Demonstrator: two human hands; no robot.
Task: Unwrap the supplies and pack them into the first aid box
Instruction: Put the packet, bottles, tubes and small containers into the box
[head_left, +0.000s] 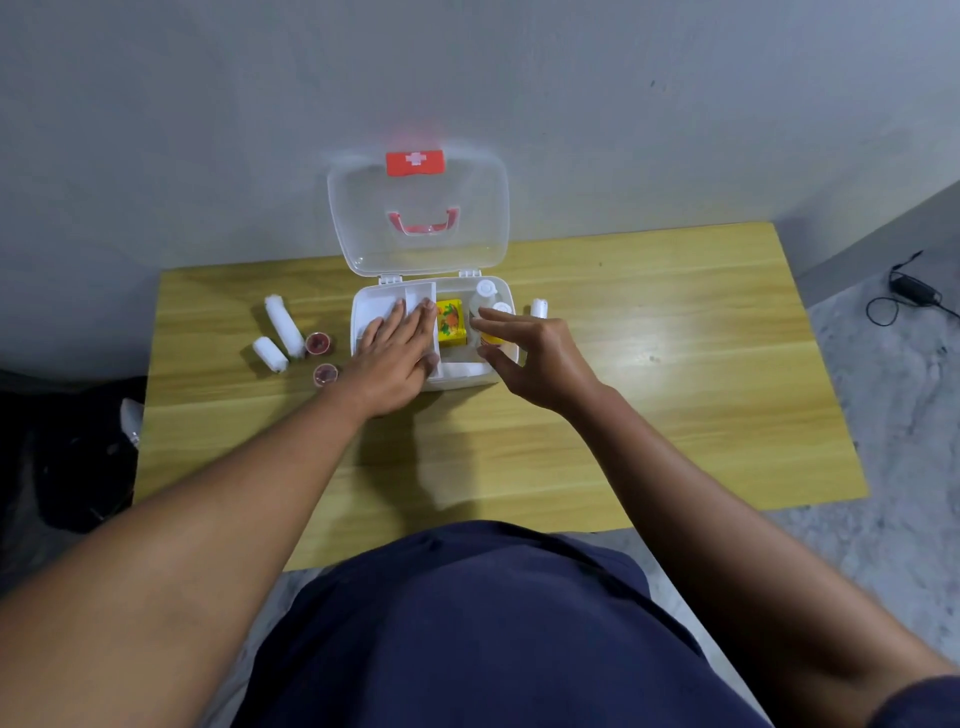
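Note:
The white first aid box (501, 289) stands open on the wooden table, its clear lid (421, 239) with a red cross clasp leaning up against the wall. Inside lie a yellow carton (450, 322) and two clear bottles with white caps (486, 294). My left hand (400, 353) rests flat, fingers spread, on the white tray in the box's left half. My right hand (530, 353) hovers over the box's right side, fingers curled apart around the nearer bottle, which is partly hidden. Two white wrapped rolls (284, 326) and two small red-lidded jars (318, 344) lie left of the box.
A small white capped item (539, 308) stands just right of the box. The table (675, 364) reaches the grey wall at the back. A black bag (78, 457) sits on the floor at the left, and a black cable with adapter (911, 291) on the floor at the right.

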